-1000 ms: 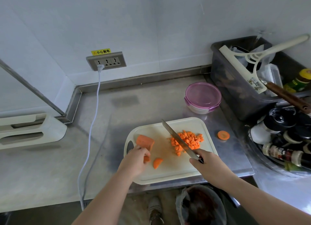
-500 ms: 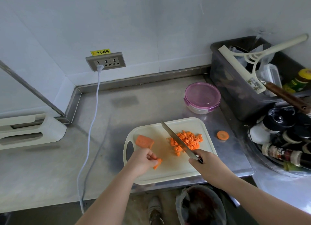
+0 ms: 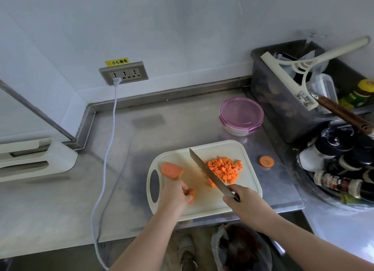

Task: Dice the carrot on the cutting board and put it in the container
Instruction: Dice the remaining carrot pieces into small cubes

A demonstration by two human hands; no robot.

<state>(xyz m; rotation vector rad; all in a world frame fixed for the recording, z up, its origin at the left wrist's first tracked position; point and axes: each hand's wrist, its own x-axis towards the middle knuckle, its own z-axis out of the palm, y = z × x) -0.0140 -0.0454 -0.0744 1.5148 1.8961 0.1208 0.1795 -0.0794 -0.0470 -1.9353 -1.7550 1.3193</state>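
hands at work on a half-diced carrot

left hand [image 3: 174,193] curls its fingers round a small orange carrot piece [image 3: 191,194], pinching it low over the front left part of the cream plastic cutting board [image 3: 252,175], beside the board's oval handle hole. right hand [image 3: 245,205] grasps the dark handle of a long steel knife [image 3: 208,172]; the blade slants away to the left across the board, running along the left side of a heap of orange carrot dice [image 3: 225,169]. whether its edge meets the board cannot be told. a thick orange carrot chunk [image 3: 172,170] lies uncut at the board's left end, apart from both hands. the board sits at the front edge of a steel surface [image 3: 162,125]. behind its far right corner stands a round clear container with a purple lid [image 3: 241,115], lid on, apart from the board. a round carrot slice [image 3: 266,161] lies on the surface just right of the board. a white cable [image 3: 105,159] hangs from a grey wall socket [image 3: 123,73].
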